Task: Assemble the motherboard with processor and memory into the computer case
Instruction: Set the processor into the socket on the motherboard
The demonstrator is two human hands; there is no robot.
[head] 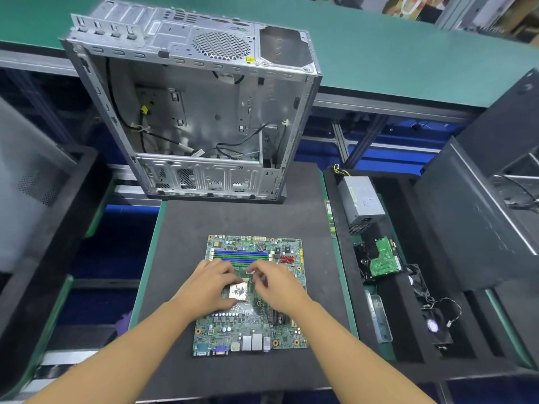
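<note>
Processor (238, 291) being seated on motherboard (250, 325), flat on near mat: pinched by left hand (208, 287), right hand (272, 282) narrowed at socket; memory slots (241, 255) seen unfilled, computer case (192, 112) beyond, boardless.

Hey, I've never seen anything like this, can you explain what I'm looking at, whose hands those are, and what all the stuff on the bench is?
This is one picture from a camera worn on a person's head, looking down at a workbench. The left hand and right hand are bare and work together at a square silver processor in the middle of a green motherboard, which lies flat on a dark mat. Behind it lies an open, empty metal computer case. In a tray on the right lie a grey power supply, a hard drive and a small fan.
</note>
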